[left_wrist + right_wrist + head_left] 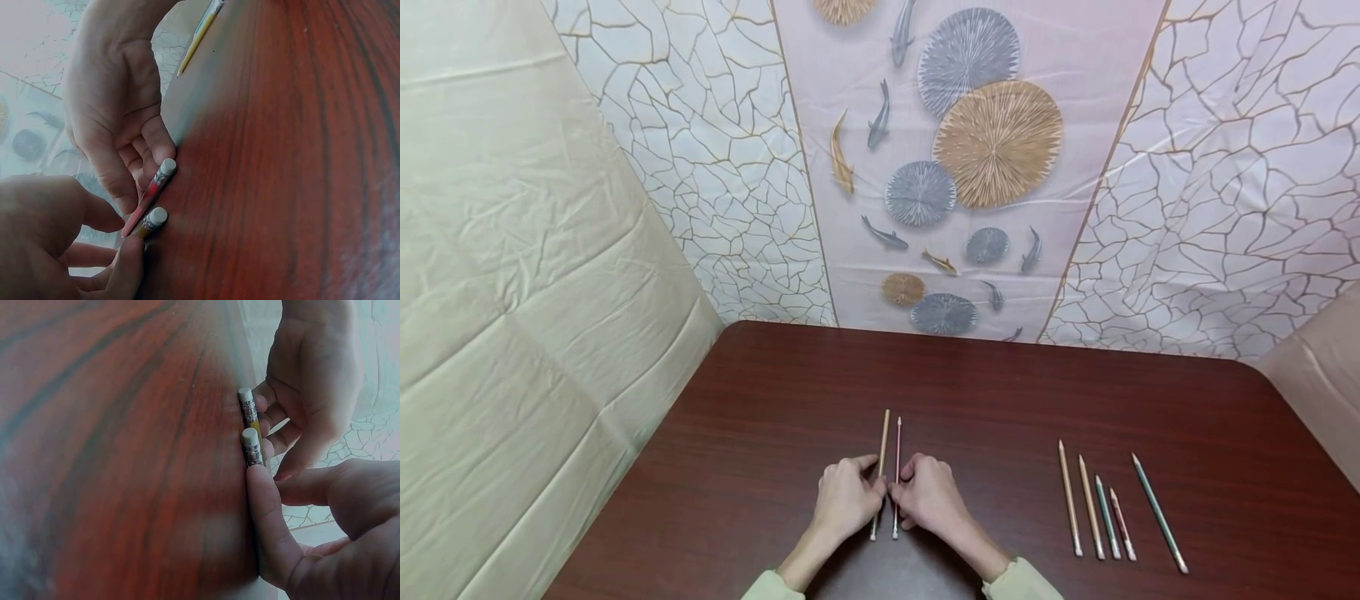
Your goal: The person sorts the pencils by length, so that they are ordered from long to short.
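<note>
Two pencils lie nearly parallel on the dark wooden table, their white eraser ends toward me. My left hand (pixel 847 497) holds the yellow pencil (pixel 883 437) between thumb and fingers. With its fingers on either side, my right hand (pixel 934 498) pinches the red pencil (pixel 898 442), a narrow gap to the right of the yellow one. In the left wrist view, the red pencil's eraser (pixel 167 167) and the yellow pencil's eraser (pixel 157 217) show close up. From the right wrist, the yellow pencil (pixel 249 406) appears behind the red pencil (pixel 251 447), whose shaft the fingers mostly hide.
To the right on the table (pixel 985 400) lie two more yellow pencils (pixel 1069 498), a short green pencil (pixel 1106 512) and a short red pencil (pixel 1122 521) in a row. A longer teal pencil (pixel 1159 510) lies slanted beyond them. Patterned cloth (pixel 760 167) hangs behind the table.
</note>
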A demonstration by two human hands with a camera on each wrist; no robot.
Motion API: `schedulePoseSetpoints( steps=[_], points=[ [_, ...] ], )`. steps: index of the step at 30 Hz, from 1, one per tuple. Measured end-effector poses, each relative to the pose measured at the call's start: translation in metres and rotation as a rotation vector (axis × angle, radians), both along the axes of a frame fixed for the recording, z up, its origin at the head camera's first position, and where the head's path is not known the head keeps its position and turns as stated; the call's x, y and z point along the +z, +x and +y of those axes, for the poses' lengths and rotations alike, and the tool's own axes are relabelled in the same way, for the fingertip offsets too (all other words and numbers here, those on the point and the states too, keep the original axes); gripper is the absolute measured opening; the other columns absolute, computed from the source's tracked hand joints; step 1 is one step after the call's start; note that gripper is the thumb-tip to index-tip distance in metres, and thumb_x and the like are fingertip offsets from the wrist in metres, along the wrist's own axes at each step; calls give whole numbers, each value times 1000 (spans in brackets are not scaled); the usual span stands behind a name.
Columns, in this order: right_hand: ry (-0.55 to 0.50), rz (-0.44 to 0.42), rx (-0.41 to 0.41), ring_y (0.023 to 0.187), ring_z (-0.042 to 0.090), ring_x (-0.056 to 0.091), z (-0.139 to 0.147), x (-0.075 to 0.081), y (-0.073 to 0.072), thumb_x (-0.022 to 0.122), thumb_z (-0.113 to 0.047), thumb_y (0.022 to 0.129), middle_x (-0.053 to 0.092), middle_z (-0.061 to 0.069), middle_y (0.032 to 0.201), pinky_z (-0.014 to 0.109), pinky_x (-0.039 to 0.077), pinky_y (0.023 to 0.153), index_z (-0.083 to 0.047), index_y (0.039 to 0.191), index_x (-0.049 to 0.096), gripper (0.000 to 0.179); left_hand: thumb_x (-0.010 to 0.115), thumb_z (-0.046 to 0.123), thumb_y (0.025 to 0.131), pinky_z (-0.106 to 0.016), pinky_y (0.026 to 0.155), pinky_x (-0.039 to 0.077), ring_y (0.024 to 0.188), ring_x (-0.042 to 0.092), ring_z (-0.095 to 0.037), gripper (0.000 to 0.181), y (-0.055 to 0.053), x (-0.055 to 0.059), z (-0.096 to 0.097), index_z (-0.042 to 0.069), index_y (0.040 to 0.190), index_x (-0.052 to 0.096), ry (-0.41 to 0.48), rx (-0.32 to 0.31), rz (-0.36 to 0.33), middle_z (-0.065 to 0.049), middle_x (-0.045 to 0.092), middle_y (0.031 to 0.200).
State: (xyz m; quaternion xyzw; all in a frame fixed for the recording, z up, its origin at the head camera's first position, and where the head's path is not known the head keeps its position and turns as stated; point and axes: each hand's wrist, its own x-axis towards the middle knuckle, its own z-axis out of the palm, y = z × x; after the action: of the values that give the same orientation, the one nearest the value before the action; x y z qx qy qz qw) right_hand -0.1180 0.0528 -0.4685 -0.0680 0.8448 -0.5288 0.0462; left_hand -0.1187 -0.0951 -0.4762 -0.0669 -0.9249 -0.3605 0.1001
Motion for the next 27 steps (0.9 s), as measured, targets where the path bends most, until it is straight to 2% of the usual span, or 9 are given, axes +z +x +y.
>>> schedulePoseSetpoints(
  steps=[7,14,20,27],
  points=[
    [-39,0,25,42,17,62,3,-1,1,71,-3,84,64,5,60,31,50,40,7,86,57,17,71,12,78,-39,61,49,50,48,-2,33,0,-2,0,0,108,75,7,5,-3,14,50,51],
    [-79,-15,74,46,17,64,6,-1,1,66,4,82,65,6,63,31,52,42,8,87,57,11,71,11,78,-36,57,47,49,47,-2,33,2,-1,-1,0,108,75,24,2,-13,12,50,51],
    [-98,-46,80,46,19,65,9,-1,-1,65,7,82,64,8,66,33,53,44,9,90,57,11,70,9,79,-31,53,44,48,47,-1,31,2,1,-2,0,108,75,49,-13,-8,11,52,52],
    [-95,-51,80,46,18,65,9,1,-1,64,7,82,64,8,66,33,53,44,9,89,57,11,70,9,81,-32,56,45,49,49,-1,31,1,0,-2,-1,110,74,48,-10,-39,13,53,53]
  ],
)
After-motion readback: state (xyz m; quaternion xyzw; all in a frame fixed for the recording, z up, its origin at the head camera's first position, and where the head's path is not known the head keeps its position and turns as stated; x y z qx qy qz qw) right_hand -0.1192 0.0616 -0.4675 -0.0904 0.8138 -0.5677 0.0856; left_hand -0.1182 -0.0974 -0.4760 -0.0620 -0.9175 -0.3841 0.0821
